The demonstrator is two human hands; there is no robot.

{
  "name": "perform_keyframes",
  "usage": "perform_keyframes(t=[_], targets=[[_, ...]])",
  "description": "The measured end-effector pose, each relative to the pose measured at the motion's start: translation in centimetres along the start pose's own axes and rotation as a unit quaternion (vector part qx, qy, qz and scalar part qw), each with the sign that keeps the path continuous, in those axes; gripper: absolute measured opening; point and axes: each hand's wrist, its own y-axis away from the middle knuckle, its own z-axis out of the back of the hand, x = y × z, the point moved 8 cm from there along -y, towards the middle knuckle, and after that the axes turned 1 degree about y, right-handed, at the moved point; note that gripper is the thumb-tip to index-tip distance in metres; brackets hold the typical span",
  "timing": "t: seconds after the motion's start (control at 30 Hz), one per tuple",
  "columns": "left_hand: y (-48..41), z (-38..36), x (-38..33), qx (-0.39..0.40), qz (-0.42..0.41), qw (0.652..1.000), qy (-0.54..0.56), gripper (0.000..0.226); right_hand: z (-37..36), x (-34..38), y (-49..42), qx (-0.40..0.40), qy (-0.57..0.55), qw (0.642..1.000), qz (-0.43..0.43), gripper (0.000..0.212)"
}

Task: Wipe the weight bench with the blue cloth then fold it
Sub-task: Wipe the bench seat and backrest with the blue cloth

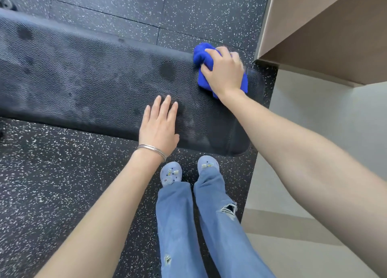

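The black padded weight bench (pixel 94 83) runs from the left edge to the right of the view, with dull smears on its textured top. A bunched blue cloth (pixel 201 55) lies at the bench's far right corner. My right hand (pixel 225 72) presses down on the cloth and grips it. My left hand (pixel 160 124) rests flat on the bench's near edge, fingers slightly apart and empty, with thin metal bangles on the wrist.
Black speckled rubber flooring (pixel 52 183) surrounds the bench. A tan wall or counter ledge (pixel 326 30) rises at the right, close to the bench end. My feet in pale blue clogs (pixel 170 173) stand just in front of the bench.
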Motion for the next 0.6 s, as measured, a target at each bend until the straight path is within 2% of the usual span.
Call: perform_keyframes(t=[0.1, 0.2, 0.33, 0.4, 0.43, 0.53, 0.57, 0.6], targets=[[0.1, -0.1, -0.8, -0.001, 0.008, 1.0, 0.013, 0.084, -0.3, 0.0, 4.6, 0.033, 0.034, 0.993, 0.109, 0.054], [0.4, -0.1, -1.6, -0.002, 0.002, 1.0, 0.016, 0.084, -0.2, -1.4, 9.5, 0.033, 0.069, 0.972, 0.224, 0.05], [0.9, -0.1, -1.8, -0.003, -0.004, 1.0, -0.002, 0.083, 0.5, -4.4, 11.2, 0.019, 0.084, 0.958, 0.275, 0.051], [1.2, -0.2, -1.6, 0.001, -0.004, 1.0, -0.012, 0.083, 0.9, -5.3, 10.0, 0.012, 0.065, 0.968, 0.243, 0.049], [1.3, -0.3, -1.5, 0.003, -0.003, 1.0, -0.016, 0.083, 1.3, -5.6, 8.7, 0.005, 0.049, 0.979, 0.196, 0.048], [1.7, -0.6, -1.4, 0.002, 0.004, 1.0, -0.017, 0.082, 2.0, -7.2, 3.5, -0.029, -0.031, 0.999, -0.032, 0.044], [1.8, -0.7, -1.4, 0.002, 0.004, 1.0, -0.017, 0.082, 2.1, -7.2, 2.2, -0.029, -0.054, 0.994, -0.089, 0.043], [1.9, -0.8, -1.4, 0.003, 0.005, 1.0, -0.015, 0.082, 2.1, -6.7, 1.7, -0.02, -0.049, 0.993, -0.108, 0.042]])
